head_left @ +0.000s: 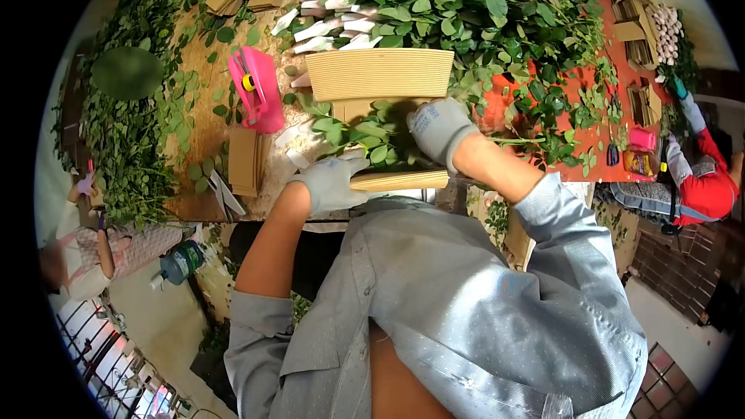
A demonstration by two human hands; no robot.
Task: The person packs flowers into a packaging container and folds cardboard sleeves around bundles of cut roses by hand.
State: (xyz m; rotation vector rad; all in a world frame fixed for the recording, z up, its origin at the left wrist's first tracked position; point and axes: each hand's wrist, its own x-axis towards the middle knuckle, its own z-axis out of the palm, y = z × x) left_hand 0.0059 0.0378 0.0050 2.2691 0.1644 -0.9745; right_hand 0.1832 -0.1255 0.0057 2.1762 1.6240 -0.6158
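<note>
A sheet of corrugated cardboard [380,75] lies in front of me, its far flap raised and its near flap [400,180] standing close to my body. Leafy green stems [375,133] rest between the two flaps. My left hand [334,181], in a grey glove, is closed around the left end of the near flap. My right hand [441,130], also gloved, is curled over the leaves at the right side of the cardboard; its fingertips are hidden, so what it holds cannot be made out.
Beyond the cardboard lie white-wrapped flower heads [341,4] and a heap of foliage [481,8]. A pink holder [256,91], folded cardboard [244,161] and a metal blade-like tool [225,195] are at left. Co-workers stand at right [706,186] and left [85,256].
</note>
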